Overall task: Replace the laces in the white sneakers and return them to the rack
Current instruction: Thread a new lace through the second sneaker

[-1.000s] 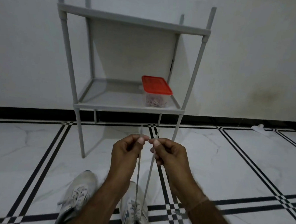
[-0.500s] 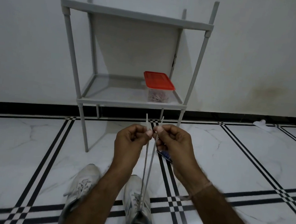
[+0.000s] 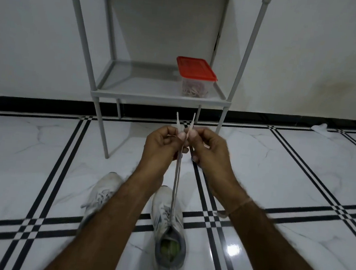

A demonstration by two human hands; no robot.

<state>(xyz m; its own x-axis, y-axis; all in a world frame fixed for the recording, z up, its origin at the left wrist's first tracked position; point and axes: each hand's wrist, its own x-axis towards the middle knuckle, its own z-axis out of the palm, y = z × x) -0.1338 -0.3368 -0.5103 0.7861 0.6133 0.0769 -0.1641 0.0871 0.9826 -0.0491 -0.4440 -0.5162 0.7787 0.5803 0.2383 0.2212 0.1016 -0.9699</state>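
Both ends of the lace (image 3: pixel 176 178) run up taut from the sneaker (image 3: pixel 169 222), which stands on the floor between the forearms with its toe toward the rack (image 3: pixel 159 98). The left hand (image 3: pixel 163 143) has its grip clamped on one end, thumb against forefinger. The right hand (image 3: pixel 208 148) pinches the other end the same way, and the two grips nearly touch.

The step looks like evening the two ends. To do it well, set the tips side by side and compare them. If one stands higher, feed slack back through the eyelets row by row and do not yank. Pull straight up along the tongue, because nothing holds the shoe down and it could tip.

The second sneaker (image 3: pixel 101 190) lies just beside the first, partly under the left forearm. The rack stands at the wall edge of the floor, with a red-lidded box (image 3: pixel 195 77) at the right end of its lower shelf.
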